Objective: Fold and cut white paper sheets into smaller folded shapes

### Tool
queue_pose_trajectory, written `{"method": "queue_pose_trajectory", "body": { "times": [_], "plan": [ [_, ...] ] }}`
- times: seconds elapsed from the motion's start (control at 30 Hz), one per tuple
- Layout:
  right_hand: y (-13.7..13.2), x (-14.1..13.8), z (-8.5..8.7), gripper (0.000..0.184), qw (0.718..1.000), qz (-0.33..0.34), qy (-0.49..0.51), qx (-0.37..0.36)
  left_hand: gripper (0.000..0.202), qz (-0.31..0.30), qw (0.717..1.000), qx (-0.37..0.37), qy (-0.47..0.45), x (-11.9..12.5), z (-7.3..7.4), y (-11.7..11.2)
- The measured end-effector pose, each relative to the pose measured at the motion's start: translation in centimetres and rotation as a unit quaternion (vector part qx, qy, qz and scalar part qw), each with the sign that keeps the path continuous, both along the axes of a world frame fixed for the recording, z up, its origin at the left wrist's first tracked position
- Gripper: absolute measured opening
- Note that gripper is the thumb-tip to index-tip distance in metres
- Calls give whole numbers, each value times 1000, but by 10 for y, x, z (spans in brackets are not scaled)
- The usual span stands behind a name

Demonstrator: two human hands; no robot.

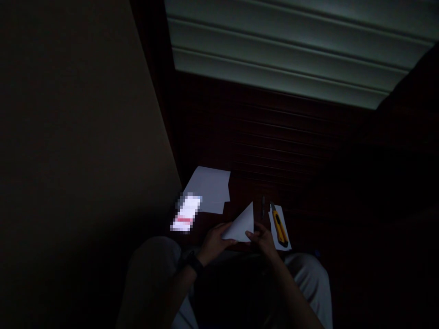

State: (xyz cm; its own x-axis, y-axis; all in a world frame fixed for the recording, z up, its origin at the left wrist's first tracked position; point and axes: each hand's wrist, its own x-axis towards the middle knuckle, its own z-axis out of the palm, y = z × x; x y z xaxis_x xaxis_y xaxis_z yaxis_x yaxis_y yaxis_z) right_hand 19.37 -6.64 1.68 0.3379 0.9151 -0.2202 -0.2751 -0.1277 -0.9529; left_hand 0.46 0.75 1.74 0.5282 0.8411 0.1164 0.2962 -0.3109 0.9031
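Between my hands is a white sheet of paper (242,225), folded to a triangular shape with its point upward. My left hand (216,238) grips its lower left side, thumb along the bottom edge. At the lower right corner, my right hand (262,238) pinches the paper between thumb and fingers. To the right lies a yellow utility knife (280,227) on a narrow white paper piece (277,242). A thin dark pen-like object (263,205) rests just left of the knife.
Several white sheets (208,185) lie at the back left. A lit, blurred phone-like screen (187,214) overlaps them. A plain wall (85,114) rises on the left, and pale horizontal slats (274,45) are beyond. My knees flank the dark work surface; the room is dim.
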Motion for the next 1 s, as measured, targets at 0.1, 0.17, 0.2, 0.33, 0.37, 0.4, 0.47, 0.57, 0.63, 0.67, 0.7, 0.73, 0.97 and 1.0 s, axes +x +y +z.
{"method": "queue_pose_trajectory", "body": {
  "times": [0.1,0.17,0.2,0.33,0.37,0.4,0.47,0.57,0.63,0.67,0.7,0.73,0.97,1.0],
  "plan": [
    [0,-1,4,59,1000,4,5,-25,64,-4,1000,-5,-16,0,-1,0],
    [1,-1,4,54,999,-7,-6,-43,60,-7,1000,-5,-26,0,-1,0],
    [1,-1,3,52,999,-13,-11,-50,55,-5,999,-6,-32,0,-1,0],
    [3,0,2,48,998,-11,-29,-57,39,18,995,-78,-55,-1,1,2],
    [2,-1,2,47,998,-9,-37,-57,41,27,992,-111,-59,-1,2,3],
    [2,-1,3,46,997,-7,-45,-57,44,36,987,-144,-68,-2,3,4],
    [1,-2,4,45,997,0,-59,-49,47,50,971,-207,-107,-4,6,5],
    [0,-3,6,46,996,19,-81,-27,48,30,939,-278,-202,-9,13,5],
    [-1,-2,7,49,994,17,-103,-13,49,-1,923,-303,-239,-11,17,5],
    [-1,-1,7,51,993,8,-115,-7,50,-13,920,-306,-244,-12,19,5],
    [-1,0,7,54,992,-2,-125,-1,50,-21,921,-305,-240,-12,20,4],
    [-1,2,6,55,991,-14,-135,3,50,-25,926,-299,-230,-12,20,4],
    [-1,13,-2,44,983,-56,-175,17,49,-38,948,-273,-161,-11,21,3],
    [-1,13,-2,43,983,-45,-176,20,50,-39,948,-277,-155,-12,23,2]
  ]
}}
